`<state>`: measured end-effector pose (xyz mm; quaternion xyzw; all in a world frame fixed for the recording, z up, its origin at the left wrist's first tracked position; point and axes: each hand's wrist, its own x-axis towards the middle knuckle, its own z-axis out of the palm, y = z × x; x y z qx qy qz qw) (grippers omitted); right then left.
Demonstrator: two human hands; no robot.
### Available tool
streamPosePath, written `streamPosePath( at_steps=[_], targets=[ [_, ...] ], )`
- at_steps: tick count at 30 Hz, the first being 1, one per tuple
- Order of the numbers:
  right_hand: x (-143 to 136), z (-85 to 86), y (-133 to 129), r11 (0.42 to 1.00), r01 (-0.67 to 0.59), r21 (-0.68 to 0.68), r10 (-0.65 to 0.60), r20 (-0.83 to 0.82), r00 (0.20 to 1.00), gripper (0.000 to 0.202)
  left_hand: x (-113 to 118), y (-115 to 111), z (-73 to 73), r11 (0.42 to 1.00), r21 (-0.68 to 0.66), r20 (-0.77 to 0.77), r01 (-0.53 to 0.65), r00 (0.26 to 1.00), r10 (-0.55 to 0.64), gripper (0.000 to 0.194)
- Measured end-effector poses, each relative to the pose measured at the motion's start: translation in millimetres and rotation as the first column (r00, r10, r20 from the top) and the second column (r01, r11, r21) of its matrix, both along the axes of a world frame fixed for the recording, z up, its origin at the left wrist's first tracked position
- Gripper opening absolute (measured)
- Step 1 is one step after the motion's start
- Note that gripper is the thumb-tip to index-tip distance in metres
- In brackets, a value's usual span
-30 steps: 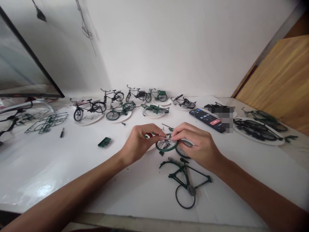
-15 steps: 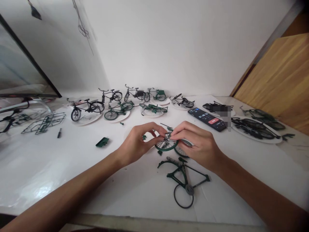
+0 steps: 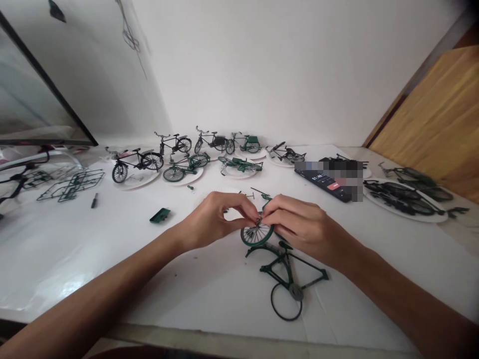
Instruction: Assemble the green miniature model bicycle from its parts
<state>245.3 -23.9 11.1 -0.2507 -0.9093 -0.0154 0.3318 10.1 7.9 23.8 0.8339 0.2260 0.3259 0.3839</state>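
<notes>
A small green-rimmed spoked bicycle wheel (image 3: pixel 258 234) hangs upright between my two hands. My left hand (image 3: pixel 224 217) is closed, its thumb and fingertips pinched at the upper part of the wheel, around the hub. Across from it, my right hand (image 3: pixel 305 222) is closed too, its fingertips meeting the same spot and hiding the small part gripped there. A green model bicycle frame (image 3: pixel 288 271) with saddle and rear mudguard lies just below the hands. Its thin black chain loop (image 3: pixel 286 319) rests flat in front. Other green parts behind my fingers are mostly covered.
Several assembled model bicycles (image 3: pixel 138 162) stand or lie on white plates along the back wall. A phone (image 3: pixel 322 184) with a running timer lies behind my right hand. On the left are a green tray-like part (image 3: pixel 160 215), a small screwdriver (image 3: pixel 95 200) and green part frames (image 3: pixel 71 187).
My fingertips have drawn closer together over the wheel, which sits slightly lower. The second wheel beside my right hand is now mostly hidden. The camera view has shifted slightly.
</notes>
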Motion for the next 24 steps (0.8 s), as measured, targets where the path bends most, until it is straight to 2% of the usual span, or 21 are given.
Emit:
streamPosePath(
  at_steps=[3,7,13,20,24],
  targets=[
    [-0.1,1.5,-1.2,1.0,0.004,0.025,-0.005,0.042,0.999,0.02,-0.2,-1.3,1.5,1.0,-0.001,0.009,0.018,1.0,-0.018,0.011],
    [-0.5,2.9,-2.3,0.999,0.005,0.053,-0.008,0.059,0.998,0.019,1.3,-1.9,-0.5,0.996,-0.086,0.068,0.039,0.997,-0.033,0.012],
    [1.5,2.6,-1.6,0.997,0.028,0.072,-0.029,0.011,1.0,0.019,4.6,0.6,-6.8,0.977,-0.214,0.209,0.002,0.977,0.043,0.032],
    [2.3,4.2,-1.3,0.996,0.037,0.085,-0.038,0.013,0.999,0.018,7.7,-5.0,-4.9,0.981,-0.186,0.197,-0.059,0.976,0.096,0.021],
    [2.2,4.7,-1.8,0.991,0.044,0.13,-0.048,0.029,0.998,0.016,6.8,-6.3,-4.8,0.981,-0.177,0.177,-0.08,0.978,0.111,0.025]
  ],
)
